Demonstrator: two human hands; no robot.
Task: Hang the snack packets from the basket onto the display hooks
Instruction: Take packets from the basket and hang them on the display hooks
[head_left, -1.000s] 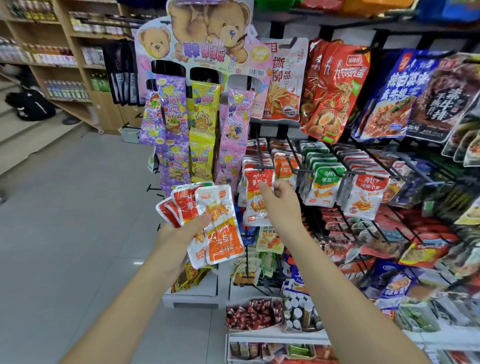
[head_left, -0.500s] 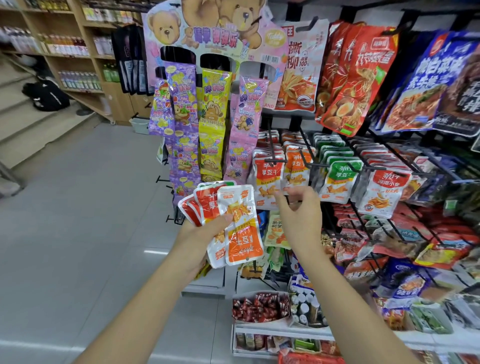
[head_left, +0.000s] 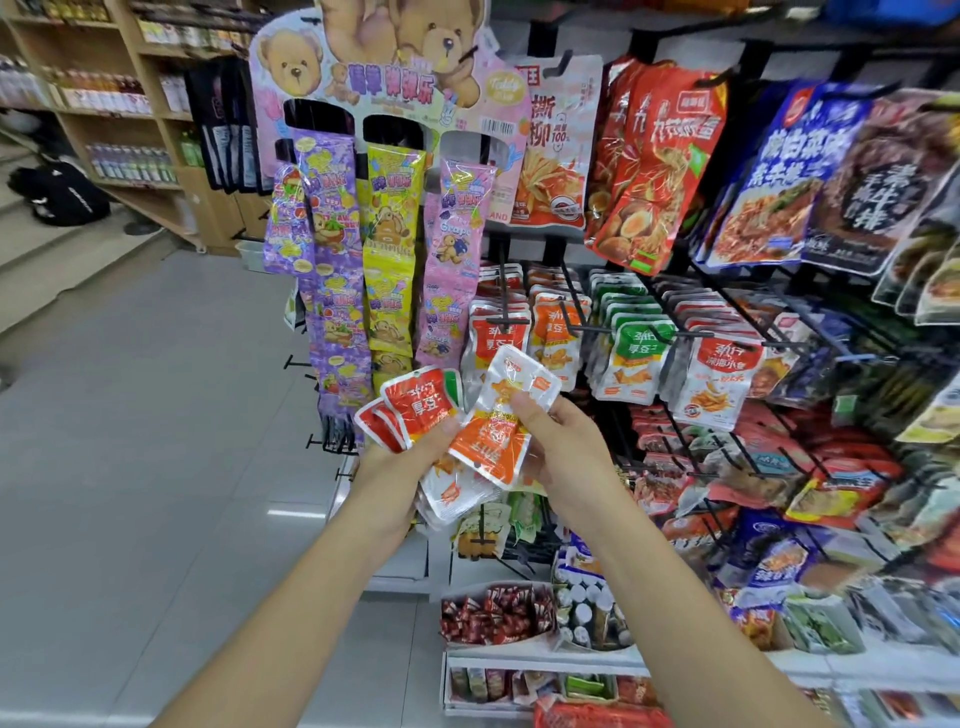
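My left hand (head_left: 410, 457) grips a fanned bunch of red-and-white snack packets (head_left: 415, 405), thumb on top. My right hand (head_left: 558, 447) pinches the front orange-and-white packet (head_left: 498, 421), tilted to the right, just in front of that bunch. Above both hands, black wire display hooks (head_left: 501, 291) carry rows of the same small packets: red ones (head_left: 496, 338), orange ones (head_left: 556, 332), green ones (head_left: 634, 353). No basket is in view.
Purple, yellow and pink candy strips (head_left: 389, 260) hang from a bear-printed card on the left. Large red and blue bags (head_left: 654, 166) hang higher on the right. Low white shelves (head_left: 540, 660) hold boxed sweets. Grey tiled floor (head_left: 130, 415) spreads leftward toward wooden shelving (head_left: 130, 104).
My right hand has come back from the hanging row on the hooks and now pinches the orange packet that sat at the front of my left hand's bunch.
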